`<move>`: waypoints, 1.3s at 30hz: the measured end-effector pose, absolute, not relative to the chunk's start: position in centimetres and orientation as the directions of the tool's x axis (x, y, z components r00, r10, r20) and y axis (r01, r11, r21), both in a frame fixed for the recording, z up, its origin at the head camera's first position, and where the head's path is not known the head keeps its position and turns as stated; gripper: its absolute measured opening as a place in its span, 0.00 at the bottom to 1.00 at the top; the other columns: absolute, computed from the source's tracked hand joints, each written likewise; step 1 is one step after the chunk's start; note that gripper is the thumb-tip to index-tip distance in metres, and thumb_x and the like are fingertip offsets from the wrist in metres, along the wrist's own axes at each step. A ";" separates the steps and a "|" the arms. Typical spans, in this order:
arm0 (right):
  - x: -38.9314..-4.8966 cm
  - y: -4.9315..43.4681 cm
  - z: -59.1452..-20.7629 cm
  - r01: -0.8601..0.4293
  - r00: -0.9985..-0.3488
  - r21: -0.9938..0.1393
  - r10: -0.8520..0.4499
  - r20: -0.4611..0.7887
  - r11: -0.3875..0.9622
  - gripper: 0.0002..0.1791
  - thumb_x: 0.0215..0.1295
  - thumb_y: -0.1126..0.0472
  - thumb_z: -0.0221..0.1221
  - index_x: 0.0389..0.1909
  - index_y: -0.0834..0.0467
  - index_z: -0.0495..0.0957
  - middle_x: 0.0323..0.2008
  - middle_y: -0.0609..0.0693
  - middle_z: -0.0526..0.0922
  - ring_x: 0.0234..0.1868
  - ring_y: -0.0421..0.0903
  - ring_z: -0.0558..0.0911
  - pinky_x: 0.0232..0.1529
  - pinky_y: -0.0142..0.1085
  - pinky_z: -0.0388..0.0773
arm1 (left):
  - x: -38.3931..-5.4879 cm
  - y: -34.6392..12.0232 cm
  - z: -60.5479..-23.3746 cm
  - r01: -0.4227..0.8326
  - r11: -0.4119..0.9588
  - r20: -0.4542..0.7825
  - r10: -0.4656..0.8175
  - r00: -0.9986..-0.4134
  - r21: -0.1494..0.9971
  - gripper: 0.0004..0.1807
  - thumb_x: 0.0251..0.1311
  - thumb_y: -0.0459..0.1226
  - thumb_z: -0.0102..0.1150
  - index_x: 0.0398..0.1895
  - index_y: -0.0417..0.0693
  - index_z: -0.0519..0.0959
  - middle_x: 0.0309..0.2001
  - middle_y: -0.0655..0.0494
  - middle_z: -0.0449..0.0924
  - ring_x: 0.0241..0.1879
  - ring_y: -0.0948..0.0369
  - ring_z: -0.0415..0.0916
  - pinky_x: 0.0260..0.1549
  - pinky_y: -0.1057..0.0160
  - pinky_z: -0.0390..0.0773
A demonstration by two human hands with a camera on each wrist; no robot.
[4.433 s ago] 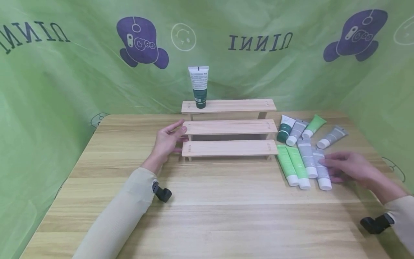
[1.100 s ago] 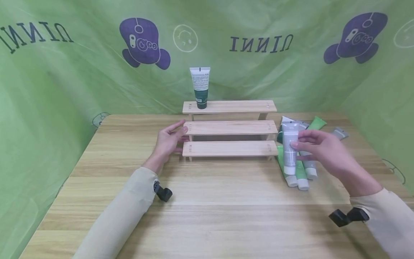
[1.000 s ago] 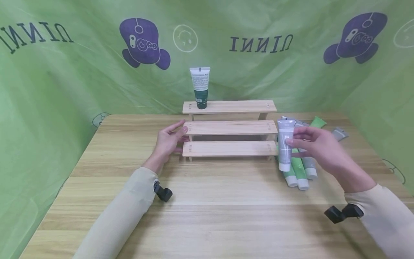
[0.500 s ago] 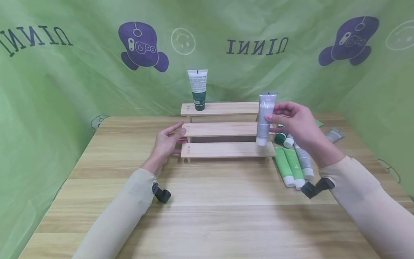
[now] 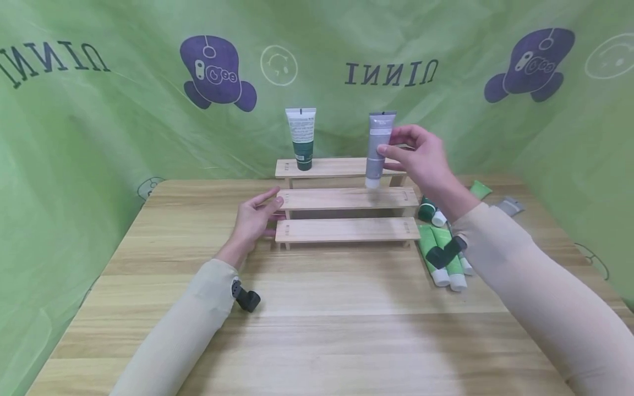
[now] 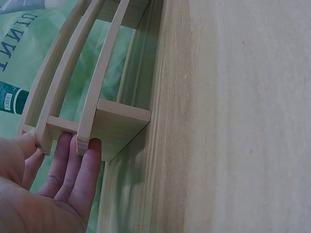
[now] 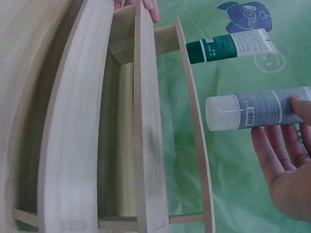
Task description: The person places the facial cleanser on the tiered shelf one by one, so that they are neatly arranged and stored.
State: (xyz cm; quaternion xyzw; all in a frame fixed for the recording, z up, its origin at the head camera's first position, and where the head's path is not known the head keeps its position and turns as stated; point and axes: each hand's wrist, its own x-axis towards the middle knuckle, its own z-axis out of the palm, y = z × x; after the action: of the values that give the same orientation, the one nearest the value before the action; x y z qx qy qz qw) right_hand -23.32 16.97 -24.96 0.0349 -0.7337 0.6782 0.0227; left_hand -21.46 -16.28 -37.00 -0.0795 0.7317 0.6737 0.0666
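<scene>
A grey squeeze tube [image 5: 378,148] with a white cap is pinched upright, cap down, between the thumb and fingers of my right hand [image 5: 421,157]. It is raised in front of the top tier of a three-tier wooden display rack [image 5: 346,230]; in the right wrist view the white cap [image 7: 222,113] is close to that tier's edge. My left hand [image 5: 251,220] grips the rack's left end, thumb on the middle tier and fingers at the end of the lower board [image 6: 104,73]. A white and dark green tube [image 5: 303,140] stands cap down at the top tier's left.
Right of the rack, several tubes lie on the table [image 5: 317,341]: light green tubes [image 5: 448,258], a dark green one [image 5: 426,210] and a grey one [image 5: 510,206]. My right forearm partly covers this pile. A green printed curtain [image 5: 327,33] hangs behind the table.
My right hand picked up the grey tube from the pile and carried it left and up to the rack's top tier. My left hand stays at the rack's left end.
</scene>
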 end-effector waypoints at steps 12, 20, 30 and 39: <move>-26.3 14.5 -24.5 -0.121 -0.991 -0.993 -0.047 0.121 -0.003 0.21 0.63 0.71 0.66 0.56 0.61 0.73 0.53 0.56 0.78 0.56 0.53 0.80 0.52 0.42 0.85 | -21.4 -16.3 -37.0 -0.202 0.086 -0.200 -0.024 -0.979 0.976 0.28 0.68 0.48 0.63 0.70 0.64 0.72 0.65 0.48 0.76 0.52 0.48 0.82 0.37 0.51 0.89; -27.7 13.2 -24.6 -0.090 -0.996 -0.996 -0.009 0.090 -0.019 0.22 0.62 0.73 0.66 0.56 0.61 0.73 0.54 0.55 0.78 0.57 0.53 0.79 0.50 0.40 0.86 | -21.6 -16.3 -37.3 -0.205 0.079 -0.203 -0.029 -0.979 0.976 0.27 0.67 0.48 0.63 0.69 0.65 0.73 0.64 0.47 0.77 0.51 0.48 0.82 0.36 0.52 0.89; -28.4 12.1 -25.2 -0.092 -0.995 -0.994 0.038 0.090 -0.066 0.20 0.61 0.74 0.67 0.52 0.60 0.74 0.52 0.55 0.79 0.56 0.53 0.80 0.51 0.41 0.86 | -21.7 -16.3 -37.2 -0.203 0.079 -0.202 -0.023 -0.979 0.976 0.28 0.68 0.48 0.63 0.70 0.63 0.72 0.65 0.48 0.75 0.52 0.48 0.82 0.36 0.51 0.89; -28.4 11.6 -25.5 -0.083 -0.996 -0.995 0.021 0.082 -0.058 0.22 0.61 0.74 0.67 0.54 0.61 0.74 0.54 0.56 0.79 0.57 0.53 0.79 0.53 0.41 0.85 | -21.9 -16.2 -37.3 -0.202 0.067 -0.201 -0.022 -0.979 0.977 0.28 0.68 0.47 0.63 0.71 0.62 0.71 0.65 0.47 0.76 0.52 0.48 0.82 0.37 0.50 0.89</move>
State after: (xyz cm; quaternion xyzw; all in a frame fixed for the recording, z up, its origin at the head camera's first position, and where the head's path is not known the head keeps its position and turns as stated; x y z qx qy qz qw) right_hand -28.44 11.61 -25.53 0.0224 -0.6854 0.7270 0.0359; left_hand -21.95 -16.25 -37.25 -0.0768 0.7275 0.6785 0.0663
